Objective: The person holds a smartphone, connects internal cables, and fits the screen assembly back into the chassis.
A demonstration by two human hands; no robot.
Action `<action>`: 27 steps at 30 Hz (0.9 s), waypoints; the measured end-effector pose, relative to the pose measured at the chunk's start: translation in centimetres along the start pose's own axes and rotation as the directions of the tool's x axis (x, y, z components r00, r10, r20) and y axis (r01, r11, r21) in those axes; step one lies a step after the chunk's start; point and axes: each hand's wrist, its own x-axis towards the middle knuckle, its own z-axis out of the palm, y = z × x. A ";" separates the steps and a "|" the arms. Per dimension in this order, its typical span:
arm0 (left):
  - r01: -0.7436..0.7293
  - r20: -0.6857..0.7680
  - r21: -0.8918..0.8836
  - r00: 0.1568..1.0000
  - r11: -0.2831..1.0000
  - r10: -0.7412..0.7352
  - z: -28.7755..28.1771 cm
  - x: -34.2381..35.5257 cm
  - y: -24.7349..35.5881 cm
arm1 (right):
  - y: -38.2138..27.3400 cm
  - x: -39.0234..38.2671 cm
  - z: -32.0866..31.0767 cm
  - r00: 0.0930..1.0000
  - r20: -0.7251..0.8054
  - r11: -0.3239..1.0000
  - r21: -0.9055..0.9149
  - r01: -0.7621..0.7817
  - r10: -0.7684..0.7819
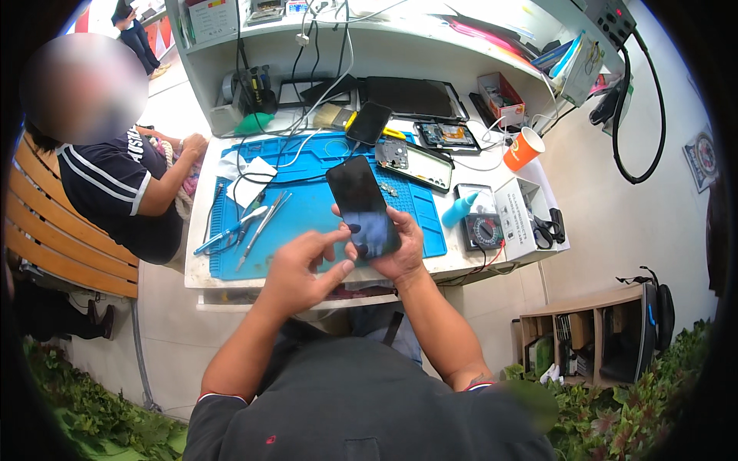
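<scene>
A black smartphone (361,203) with a dark, glossy screen lies tilted in my right hand (403,250), whose fingers wrap round its lower end. My left hand (301,269) hovers at the phone's lower left edge, index finger stretched toward the glass and thumb apart. Whether that fingertip touches the screen I cannot tell. Below both hands spreads a blue repair mat (307,207). To the left on it lie tweezers (261,230), a blue-and-white pen-like tool (231,230) and a white paper piece (254,178).
Beyond the phone are another dark phone (369,123), an opened phone housing (415,163) and a brush (332,117). On the right stand a multimeter (484,230), a teal bottle (460,209), an orange cup (524,149) and a white box (519,215). A person (115,169) sits at the left.
</scene>
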 end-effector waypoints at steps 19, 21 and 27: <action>-0.205 0.054 0.511 0.977 0.835 0.207 2.0 1.3 -1.9 | 0.3 0.3 0.4 0.991 -0.126 0.999 0.035 0.039 -0.035; -0.213 0.043 0.472 0.975 0.856 0.218 2.4 0.8 -2.3 | 0.2 0.1 -0.5 0.992 -0.123 0.997 0.066 0.037 -0.028; -0.252 -0.069 0.345 0.954 0.904 0.293 2.3 0.3 -2.8 | 0.2 0.0 -0.4 0.995 -0.079 0.998 0.027 0.065 -0.062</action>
